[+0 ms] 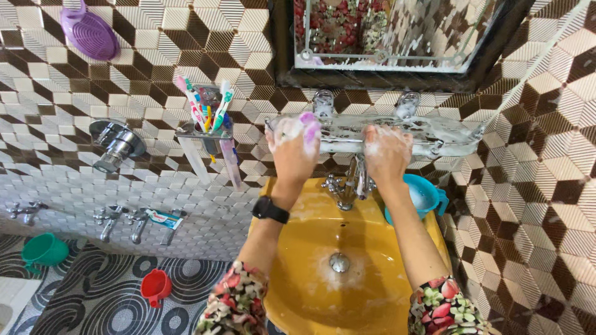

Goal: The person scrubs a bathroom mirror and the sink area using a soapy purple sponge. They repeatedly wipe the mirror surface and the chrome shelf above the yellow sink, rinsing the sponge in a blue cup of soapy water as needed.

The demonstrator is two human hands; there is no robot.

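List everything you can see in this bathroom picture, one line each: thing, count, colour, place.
Glass shelf: one, clear, soapy, under the mirror.
Mirror: one, dark frame, top centre.
Washbasin: one, yellow, below the shelf.
Basin tap: one, chrome, at the basin's back.
Toothbrush holder: one, chrome, several coloured brushes, left of the shelf.
Scrubber: one, purple, top left wall.
Wall taps: several, chrome, lower left wall.
Mugs: green, red, on the floor; blue, right of the basin.
Sponge: one, purple, in the left hand.
Wristwatch: one, black, left wrist.
Hands: left hand, right hand, soapy, on the shelf.
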